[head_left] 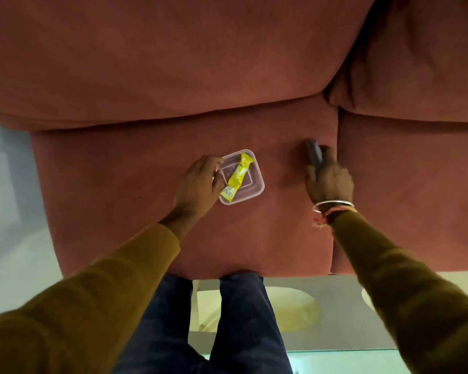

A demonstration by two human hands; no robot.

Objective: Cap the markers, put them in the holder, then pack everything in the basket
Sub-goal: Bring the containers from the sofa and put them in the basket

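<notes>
Grey marker (pixel 314 155) within right hand (pixel 328 182) fingers, tip protruding beyond them

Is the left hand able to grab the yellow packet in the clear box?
Probably yes. The left hand already touches the clear box's rim, the box has no lid, and the yellow packet lies uncovered on top, right beside the fingers.

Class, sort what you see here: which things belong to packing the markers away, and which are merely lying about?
Job in hand:
- left hand at the rim of the clear plastic container
- right hand gripping a purplish, blurred object, perhaps a marker

Lying about:
- yellow packet in the container
- reddish sofa cushion

No basket is visible.
</notes>
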